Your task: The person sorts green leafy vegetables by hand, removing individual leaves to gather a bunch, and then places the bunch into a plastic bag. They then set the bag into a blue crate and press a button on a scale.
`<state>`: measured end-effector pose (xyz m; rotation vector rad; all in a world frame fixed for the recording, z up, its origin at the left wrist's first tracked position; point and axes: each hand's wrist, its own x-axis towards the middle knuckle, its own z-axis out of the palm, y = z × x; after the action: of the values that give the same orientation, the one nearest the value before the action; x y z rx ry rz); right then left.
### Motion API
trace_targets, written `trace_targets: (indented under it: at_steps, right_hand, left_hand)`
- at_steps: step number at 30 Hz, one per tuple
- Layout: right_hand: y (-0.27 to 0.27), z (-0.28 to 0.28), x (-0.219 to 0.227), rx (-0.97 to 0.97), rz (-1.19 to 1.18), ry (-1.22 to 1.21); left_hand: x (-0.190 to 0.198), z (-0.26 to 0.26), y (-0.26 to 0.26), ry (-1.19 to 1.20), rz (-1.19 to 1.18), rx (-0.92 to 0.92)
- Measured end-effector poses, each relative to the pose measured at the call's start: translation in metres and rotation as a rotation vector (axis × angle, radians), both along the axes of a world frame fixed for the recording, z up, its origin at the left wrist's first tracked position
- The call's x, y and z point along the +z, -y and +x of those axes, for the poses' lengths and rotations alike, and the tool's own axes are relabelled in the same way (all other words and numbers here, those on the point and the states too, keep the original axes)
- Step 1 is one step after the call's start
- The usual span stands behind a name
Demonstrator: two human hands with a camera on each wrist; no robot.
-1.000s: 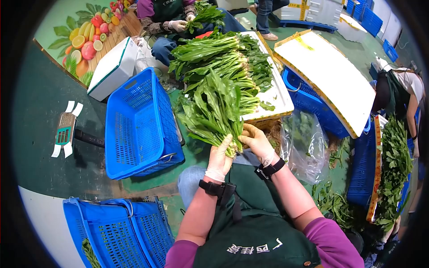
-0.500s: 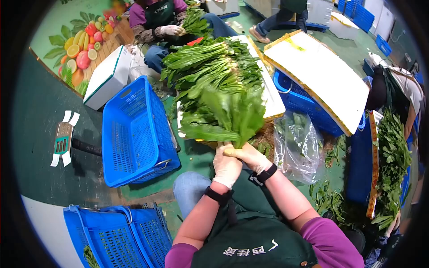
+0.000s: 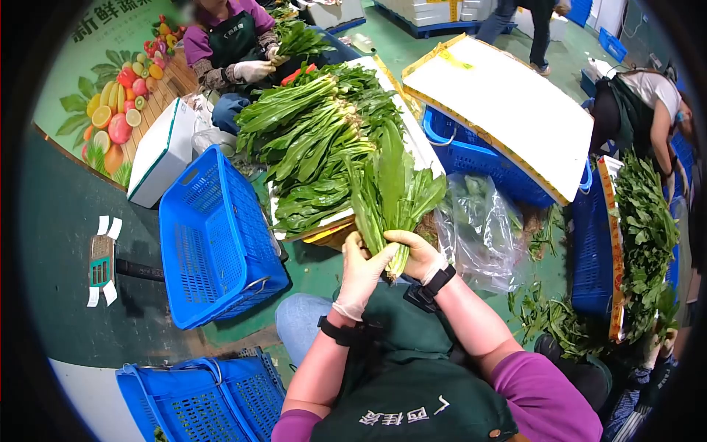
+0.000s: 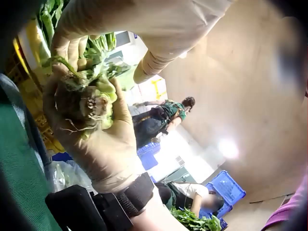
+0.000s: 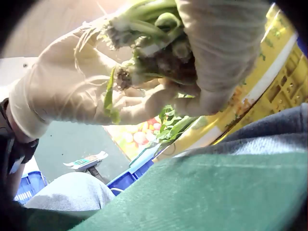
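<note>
A bunch of leafy greens (image 3: 394, 188) with long leaves points away from me, its tips overlapping the pile in the head view. My left hand (image 3: 361, 274), in a thin pale glove, holds the stems from the left, thumb across them. On the other side my gloved right hand (image 3: 418, 256) grips the same stem ends. Close up in the left wrist view, the cut root ends (image 4: 96, 105) with fine hairs lie in the right palm. From the right wrist view, thin roots (image 5: 120, 74) and a loose green strip hang over the left hand's fingers.
A heap of greens (image 3: 305, 140) covers a white foam box lid (image 3: 427, 151) ahead. Blue crate (image 3: 221, 250) stands to the left, stacked crates (image 3: 199, 398) nearer. Plastic bag (image 3: 479, 228) and leaf scraps (image 3: 549, 317) lie right. Another person (image 3: 228, 44) sits opposite.
The bunch has swung from a blurred, spread fan to a narrower upright stand. My hands, stacked closely half a second ago, now face each other at the stem ends. Someone behind walks right.
</note>
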<state>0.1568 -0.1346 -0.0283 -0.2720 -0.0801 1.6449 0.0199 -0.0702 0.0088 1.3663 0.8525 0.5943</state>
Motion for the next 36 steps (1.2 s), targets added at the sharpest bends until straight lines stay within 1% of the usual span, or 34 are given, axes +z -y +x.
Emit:
trace_targets:
  at_steps: [1,2,3,4,5,6,7,8,9,10,11,12,14,15,16,18,19,20,22,23,24,26,27,28,30,31,32,33,34,35,36]
  right_hand:
    - [0.0,-0.001,0.0,-0.017,-0.014,0.074]
    - [0.001,-0.001,0.0,-0.034,-0.028,0.149]
    - [0.002,-0.003,0.0,-0.123,-0.076,0.296]
    - [0.004,-0.001,-0.005,-0.125,-0.077,0.294]
    - [0.006,0.002,-0.012,-0.106,-0.096,0.451]
    - [0.007,0.005,-0.017,-0.089,-0.116,0.609]
    - [0.012,0.002,0.008,-0.206,-0.069,0.703]
    - [0.014,0.005,0.005,-0.211,-0.076,0.702]
    - [0.016,0.01,0.001,-0.174,-0.051,0.706]
    - [0.018,0.014,-0.001,-0.135,-0.025,0.71]
    - [0.025,0.016,0.016,-0.064,-0.065,0.65]
    - [0.028,0.021,0.02,-0.066,-0.067,0.652]
    - [0.034,0.034,0.023,0.074,-0.048,0.545]
    - [0.03,0.044,-0.003,0.126,-0.024,0.544]
    - [0.031,0.042,-0.004,0.126,-0.024,0.544]
    - [0.033,0.034,-0.006,-0.078,-0.004,0.556]
    - [0.037,0.029,0.005,-0.185,-0.115,0.599]
    - [0.04,0.027,0.005,-0.183,-0.113,0.6]
    - [0.049,0.029,0.005,-0.342,-0.337,0.637]
    - [0.053,0.031,0.011,-0.387,-0.37,0.601]
    - [0.055,0.034,0.003,-0.387,-0.368,0.602]
    - [0.053,0.034,-0.001,-0.813,-0.48,0.948]
    - [0.052,0.032,-0.002,-0.966,-0.507,1.025]
    - [0.051,0.027,0.014,-1.009,-0.441,1.129]
    - [0.049,0.017,0.061,-1.012,-0.327,1.567]
    - [0.044,0.016,0.063,-0.986,-0.315,1.663]
    - [0.037,0.019,0.052,-1.001,-0.313,1.784]
    - [0.033,0.02,0.045,-0.999,-0.289,1.738]
    - [0.03,0.021,0.048,-0.996,-0.263,1.694]
    - [0.031,0.023,0.052,-1.036,-0.261,1.637]
    - [0.032,0.024,0.057,-1.072,-0.26,1.578]
  left_hand:
    - [0.001,0.004,-0.002,-0.008,0.043,-0.058]
    - [0.002,0.004,-0.004,-0.011,0.044,-0.06]
    - [0.004,0.005,-0.006,0.067,-0.169,-0.175]
    - [0.013,0.006,-0.007,0.146,-0.383,-0.29]
    - [0.016,0.004,-0.009,0.146,-0.485,-0.339]
    - [0.016,0.004,-0.009,0.143,-0.487,-0.346]
    - [0.014,0.003,-0.007,0.134,-0.542,-0.384]
    - [0.012,0.002,-0.006,0.124,-0.6,-0.422]
    - [0.011,0.003,-0.007,0.194,-0.656,-0.478]
    - [0.016,0.007,0.0,0.194,-0.661,-0.482]
    - [0.027,0.012,0.01,0.232,-0.737,-0.423]
    - [0.033,0.015,0.017,0.271,-0.811,-0.361]
    - [0.022,0.015,0.019,0.279,-0.791,-0.349]
    - [0.017,0.014,0.019,0.286,-0.771,-0.333]
    - [0.015,0.014,0.018,0.286,-0.771,-0.333]
    - [0.016,0.012,0.014,0.242,-0.618,-0.271]
    - [0.018,0.011,0.011,0.198,-0.547,-0.234]
    - [0.017,0.008,0.008,0.199,-0.546,-0.231]
    - [0.012,0.005,0.005,0.119,-0.395,-0.155]
    - [0.014,0.003,0.007,0.111,-0.353,-0.12]
    - [0.012,0.002,0.007,0.112,-0.352,-0.119]
    - [0.011,-0.002,0.009,0.088,-0.223,-0.128]
    - [0.011,-0.002,0.012,0.096,-0.22,-0.111]
    - [0.01,-0.002,0.012,0.099,-0.216,-0.105]
    - [0.006,-0.004,0.012,0.09,-0.17,-0.14]
    - [0.008,-0.003,0.014,0.073,-0.173,-0.115]
    - [0.008,-0.004,0.013,0.073,-0.171,-0.114]
    - [0.009,-0.006,0.012,0.066,-0.196,-0.148]
    - [0.01,-0.007,0.011,0.061,-0.219,-0.181]
    - [0.011,-0.009,0.01,0.063,-0.215,-0.177]
    - [0.013,-0.012,0.009,0.086,-0.266,-0.175]
